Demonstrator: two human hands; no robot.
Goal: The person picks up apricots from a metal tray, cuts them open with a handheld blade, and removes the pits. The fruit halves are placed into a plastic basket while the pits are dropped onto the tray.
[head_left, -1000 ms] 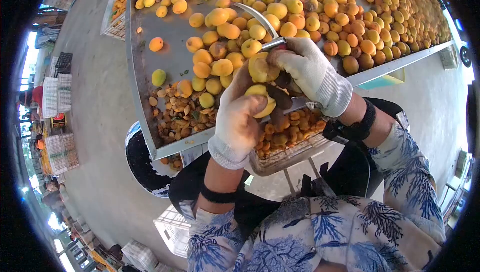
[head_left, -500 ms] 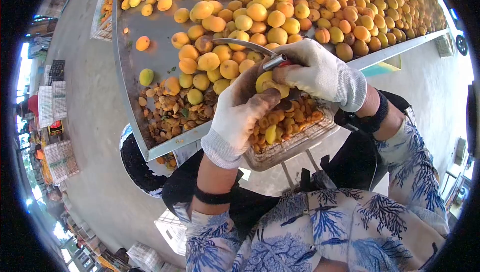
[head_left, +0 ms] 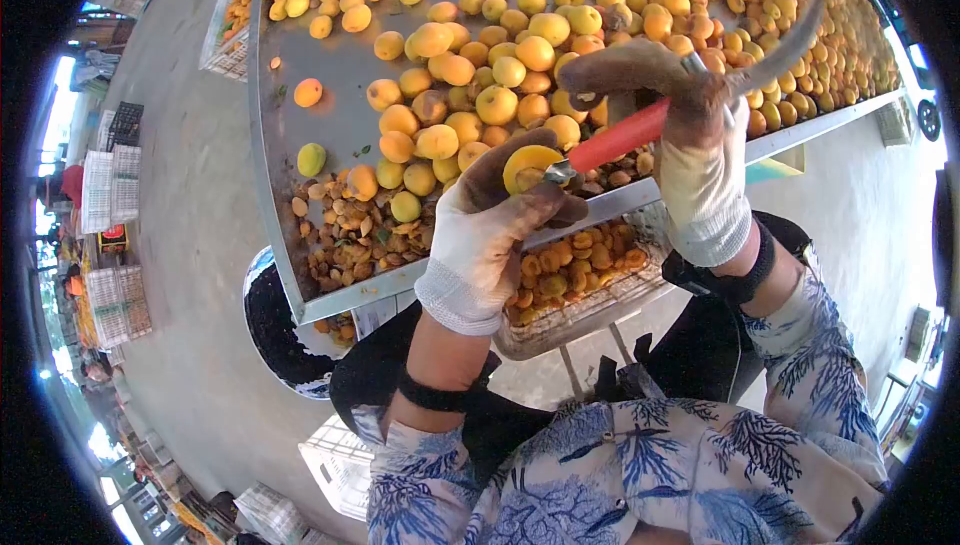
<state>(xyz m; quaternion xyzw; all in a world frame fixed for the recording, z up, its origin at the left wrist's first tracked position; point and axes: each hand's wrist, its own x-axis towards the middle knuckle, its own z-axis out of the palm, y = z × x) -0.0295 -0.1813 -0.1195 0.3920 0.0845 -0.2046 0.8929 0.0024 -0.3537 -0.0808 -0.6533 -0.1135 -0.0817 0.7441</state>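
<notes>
My left hand [head_left: 500, 215], in a white glove with brown-stained fingers, grips a cut yellow-orange apricot half [head_left: 530, 167] above the table's front edge. The metal tip of a red-handled tool [head_left: 620, 140] touches the cut face of the fruit. My right hand [head_left: 690, 115], gloved and stained too, is wrapped round this tool, and a curved blade [head_left: 785, 55] sticks out to its upper right. Below my hands, a mesh-lined tray [head_left: 590, 311] holds apricot pieces. Loose pits [head_left: 350, 245] lie in the table's near left corner.
Whole apricots [head_left: 435, 40] are spread over the metal table [head_left: 285, 160], which has a raised rim. A basin with dark contents [head_left: 275, 330] stands on the floor at its left corner. White crates [head_left: 340, 465] are at the lower left, others farther left.
My right hand has turned over and moved right, swinging the blade to the upper right and bringing the red handle into view. The metal tip is now at the fruit, whose cut face shows.
</notes>
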